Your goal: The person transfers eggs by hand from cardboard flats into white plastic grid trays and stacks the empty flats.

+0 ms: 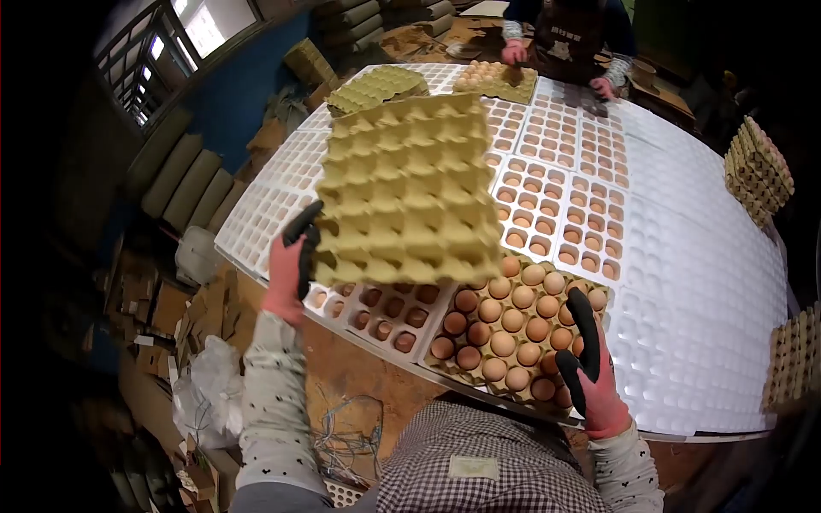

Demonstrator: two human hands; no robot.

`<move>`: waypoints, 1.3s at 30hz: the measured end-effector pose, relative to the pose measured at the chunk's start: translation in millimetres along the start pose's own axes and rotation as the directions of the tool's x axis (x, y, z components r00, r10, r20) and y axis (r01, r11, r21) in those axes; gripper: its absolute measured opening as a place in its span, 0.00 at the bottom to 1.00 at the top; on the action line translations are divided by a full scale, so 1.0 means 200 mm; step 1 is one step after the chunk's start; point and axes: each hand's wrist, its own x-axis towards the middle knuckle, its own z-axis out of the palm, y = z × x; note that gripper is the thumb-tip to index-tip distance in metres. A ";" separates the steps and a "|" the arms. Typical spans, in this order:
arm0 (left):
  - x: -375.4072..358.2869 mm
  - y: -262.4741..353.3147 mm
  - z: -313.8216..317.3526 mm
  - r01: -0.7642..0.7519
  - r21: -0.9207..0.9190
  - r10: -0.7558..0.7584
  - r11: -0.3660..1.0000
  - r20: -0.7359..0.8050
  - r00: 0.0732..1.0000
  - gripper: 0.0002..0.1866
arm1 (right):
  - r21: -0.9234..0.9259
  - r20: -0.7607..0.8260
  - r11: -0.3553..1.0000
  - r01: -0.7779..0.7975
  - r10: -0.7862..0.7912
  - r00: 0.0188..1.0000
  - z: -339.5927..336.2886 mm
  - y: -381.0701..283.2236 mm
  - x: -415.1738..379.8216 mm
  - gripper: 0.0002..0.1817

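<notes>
My left hand (292, 265), in a pink glove with black fingertips, is closed on the left edge of an empty yellowish pulp egg tray (409, 190). The tray is raised and tilted above the table, hiding part of what lies behind it. At the near table edge lies another pulp tray full of brown eggs (503, 344). My right hand (596, 372), gloved the same way, is at this tray's right side. Its index finger and thumb are spread over the outer eggs.
White moulded trays (534, 205), many with eggs in their pockets, cover the table. Empty white trays (684, 316) lie to the right. Stacked pulp trays (757, 171) stand at the right edge. Across the table, a person (569, 43) in an apron works beside a partly filled egg tray (496, 79).
</notes>
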 end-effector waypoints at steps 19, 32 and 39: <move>-0.45 -0.55 0.87 0.364 0.141 -0.388 0.921 0.446 0.807 0.24 | 0.320 -0.237 0.811 -0.490 0.569 0.787 -0.05 0.59 -0.14 0.37; -1.35 0.04 1.85 0.520 -0.181 -0.283 0.835 0.669 0.687 0.31 | 0.238 -0.558 0.912 -0.334 0.410 0.721 -1.29 0.50 -0.93 0.36; -1.69 -0.09 2.57 0.207 -0.012 -0.142 0.978 0.693 0.707 0.34 | -0.181 -0.475 0.860 -0.478 0.349 0.808 -2.11 0.76 -1.10 0.31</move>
